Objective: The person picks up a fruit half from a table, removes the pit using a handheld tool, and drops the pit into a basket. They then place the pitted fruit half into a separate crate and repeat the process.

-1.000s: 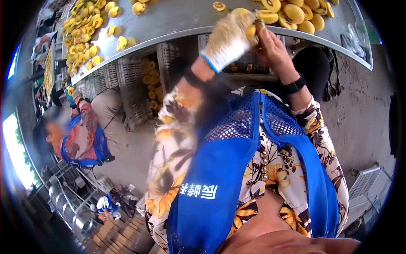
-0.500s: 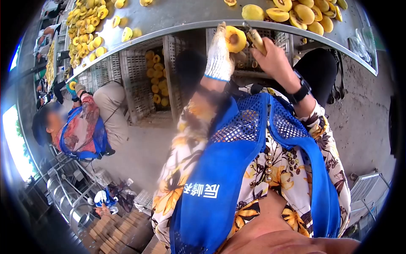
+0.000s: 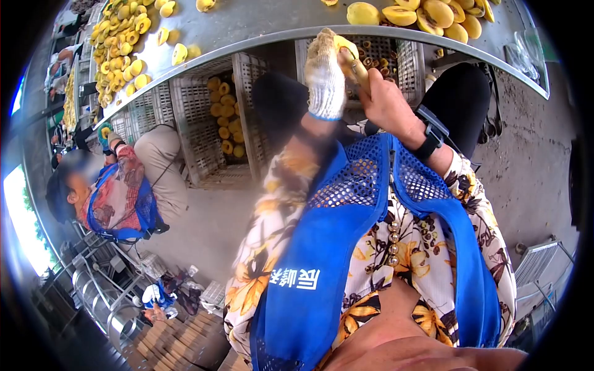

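Note:
My left hand (image 3: 326, 77), in a white knitted glove with a soiled fingertip area, is closed around a yellow peach half (image 3: 344, 44). The fruit is partly hidden by the glove. My bare right hand (image 3: 388, 102) grips a short tool with a tan handle (image 3: 359, 72), its tip up against the peach half. The working end is out of sight at the fruit. Both hands are close together at the table's front edge, above a crate (image 3: 409, 62) holding brown pits.
The metal table (image 3: 266, 18) bears several peach halves (image 3: 433, 13) at right and a larger heap (image 3: 120, 49) at left. A crate (image 3: 197, 136) with peach halves stands below. A co-worker (image 3: 124, 185) sits at left. Clear plastic (image 3: 525, 59) lies at the table's right corner.
My right hand has moved left and down, bringing the tool to the peach half. My left hand has turned, so the cut face with its brown centre no longer shows.

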A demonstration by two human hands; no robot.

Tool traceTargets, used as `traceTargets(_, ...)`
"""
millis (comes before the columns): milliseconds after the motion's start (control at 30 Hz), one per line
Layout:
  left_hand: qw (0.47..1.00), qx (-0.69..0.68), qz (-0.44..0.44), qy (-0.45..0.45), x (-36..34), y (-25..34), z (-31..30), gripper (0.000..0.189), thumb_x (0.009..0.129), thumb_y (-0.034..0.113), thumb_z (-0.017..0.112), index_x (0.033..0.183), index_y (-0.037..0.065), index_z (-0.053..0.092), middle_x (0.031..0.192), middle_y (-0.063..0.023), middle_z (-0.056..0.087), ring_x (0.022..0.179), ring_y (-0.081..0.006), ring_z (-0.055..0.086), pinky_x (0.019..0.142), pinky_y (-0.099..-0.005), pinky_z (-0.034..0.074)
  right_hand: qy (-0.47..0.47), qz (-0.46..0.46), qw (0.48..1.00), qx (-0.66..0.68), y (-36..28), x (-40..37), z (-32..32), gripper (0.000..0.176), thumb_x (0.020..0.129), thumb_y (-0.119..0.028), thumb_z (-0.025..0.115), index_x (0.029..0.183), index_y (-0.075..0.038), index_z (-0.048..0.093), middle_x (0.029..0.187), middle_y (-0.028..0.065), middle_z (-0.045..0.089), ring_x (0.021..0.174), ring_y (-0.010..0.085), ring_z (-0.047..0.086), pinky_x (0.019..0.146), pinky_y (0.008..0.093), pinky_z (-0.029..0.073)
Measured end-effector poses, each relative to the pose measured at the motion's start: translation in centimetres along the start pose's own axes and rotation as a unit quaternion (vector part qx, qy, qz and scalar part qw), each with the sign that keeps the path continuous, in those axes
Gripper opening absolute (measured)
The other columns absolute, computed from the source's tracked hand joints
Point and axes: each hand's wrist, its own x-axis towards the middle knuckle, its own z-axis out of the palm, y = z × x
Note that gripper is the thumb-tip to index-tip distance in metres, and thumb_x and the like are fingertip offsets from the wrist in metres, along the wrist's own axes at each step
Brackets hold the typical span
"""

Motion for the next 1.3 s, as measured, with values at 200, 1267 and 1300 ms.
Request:
traceTargets(200, 0.973, 0.138, 0.053, -0.176, 1.7, -0.1, -3.2, 0.03, 0.09, 0.027, 0.055, 0.11, 0.005, 0.058, 0.089, -0.0053, 0.061, 0.072, -0.0165, 0.06, 0.048, -0.029, 0.049, -0.067, 0.026, 0.997, 0.005, 0.3, -0.2, 0.3, 0.02, 0.083, -0.014, 0.053, 0.088, 0.004, 0.045, 0.074, 0.0305, 0.057, 0.076, 0.0465, 0.057, 0.064, 0.0483, 0.044)
traceTargets(1267, 0.933, -0.206, -0.258, 0.144, 2.6, 1.3, -10.7, 0.037, 0.088, 0.045, 0.053, 0.079, 0.009, 0.057, 0.063, -0.0084, 0.058, 0.051, -0.0202, 0.058, 0.036, -0.0244, 0.041, -0.306, 0.163, 0.817, 0.462, 2.4, 0.5, 1.2, 0.015, 0.09, -0.017, 0.053, 0.097, -0.005, 0.05, 0.054, -0.0039, 0.041, 0.037, 0.003, 0.036, 0.034, 0.0179, 0.03)
traceTargets(1300, 0.946, 0.029, -0.183, 0.265, 3.0, 1.1, -13.0, 0.04, 0.088, 0.044, 0.055, 0.079, 0.006, 0.064, 0.068, -0.0106, 0.063, 0.055, -0.0203, 0.061, 0.045, -0.0266, 0.048, -0.285, 0.154, 0.902, 0.285, 3.2, 0.4, 1.9, 0.015, 0.088, -0.018, 0.056, 0.094, -0.005, 0.052, 0.055, -0.003, 0.044, 0.038, 0.0038, 0.038, 0.035, 0.0183, 0.031)
